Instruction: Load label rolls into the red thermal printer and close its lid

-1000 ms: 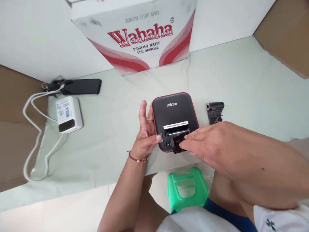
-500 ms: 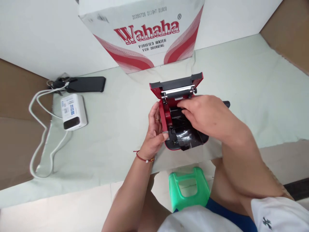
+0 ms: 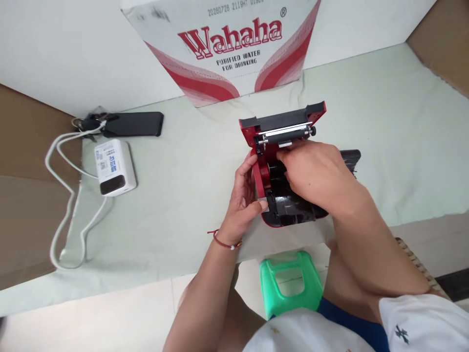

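Observation:
A red and black label printer (image 3: pixel 259 178) stands on the cloth with its lid (image 3: pixel 284 117) tipped up, showing a black roller and a white strip. My left hand (image 3: pixel 246 198) is closed around its left side, thumb on a small grey patch at the front corner. Glossy black film (image 3: pixel 295 208) covers the front and runs back into the bay. My right hand (image 3: pixel 317 171) reaches into the bay from the right, its fingers bent down on the film; the fingertips are partly hidden. Behind that hand lies a dark object (image 3: pixel 351 157), mostly covered.
A white water carton (image 3: pixel 234 83) stands behind the printer. Left on the cloth lie a black phone (image 3: pixel 134 124), a white power bank (image 3: pixel 116 166) with a looped white cable (image 3: pixel 54 210), and keys (image 3: pixel 90 123). Below the table edge is a green stool (image 3: pixel 269 288).
The view has shifted, so the printer sits farther right. The film's front end, which overhung the printer's edge, now lies flatter. My right hand's fingers have moved slightly within the bay.

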`<state>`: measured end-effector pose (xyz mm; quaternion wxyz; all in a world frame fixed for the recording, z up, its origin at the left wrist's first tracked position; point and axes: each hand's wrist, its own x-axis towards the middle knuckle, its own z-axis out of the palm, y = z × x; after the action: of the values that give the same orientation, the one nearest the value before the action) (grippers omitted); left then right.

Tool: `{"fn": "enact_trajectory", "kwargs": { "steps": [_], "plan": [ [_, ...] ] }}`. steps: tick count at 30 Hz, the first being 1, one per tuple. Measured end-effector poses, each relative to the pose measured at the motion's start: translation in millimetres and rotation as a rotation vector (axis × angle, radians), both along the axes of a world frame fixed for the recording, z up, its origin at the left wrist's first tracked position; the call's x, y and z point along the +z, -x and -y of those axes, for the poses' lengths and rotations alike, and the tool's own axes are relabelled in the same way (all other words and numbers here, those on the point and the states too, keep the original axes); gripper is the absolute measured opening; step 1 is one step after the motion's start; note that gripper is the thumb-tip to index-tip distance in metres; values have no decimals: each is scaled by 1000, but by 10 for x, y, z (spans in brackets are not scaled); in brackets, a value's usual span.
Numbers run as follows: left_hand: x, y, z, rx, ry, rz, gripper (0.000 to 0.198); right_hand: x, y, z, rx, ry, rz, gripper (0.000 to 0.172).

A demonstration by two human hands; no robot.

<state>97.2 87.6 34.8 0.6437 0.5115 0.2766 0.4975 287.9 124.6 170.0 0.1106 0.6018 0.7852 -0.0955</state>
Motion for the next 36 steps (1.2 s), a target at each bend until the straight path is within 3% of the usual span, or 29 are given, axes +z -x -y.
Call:
{"fn": "enact_trajectory", "kwargs": {
  "steps": [4,7,11,14,16,18,20,25,30,36],
  "plan": [
    [9,0,-8,25,16,53,89,22,-126,25,42,10,-131,37],
    [35,-14,-44,127,110,143,82,166,-304,94,76,66,-279,29],
    [70,-10,-138,388,259,107,45,464,-667,217,79,124,-624,28],
    [118,-22,-184,457,279,72,21,544,-926,225,-132,28,-714,33],
    [173,-55,-184,449,270,59,20,468,-1039,160,-317,-54,-540,33],
    [236,-101,-168,446,290,13,18,320,-1100,63,-410,-66,-310,31],
    [290,-146,-150,439,326,-44,15,157,-1116,-31,-375,2,-209,30],
    [338,-203,-161,450,378,-112,13,-74,-1089,-131,-201,173,-281,37],
    [341,-216,-195,483,395,-138,13,-135,-1239,-110,-323,62,-139,60],
    [339,-215,-197,498,380,-176,22,-260,-1363,-164,-390,220,26,53]
  ]
}}
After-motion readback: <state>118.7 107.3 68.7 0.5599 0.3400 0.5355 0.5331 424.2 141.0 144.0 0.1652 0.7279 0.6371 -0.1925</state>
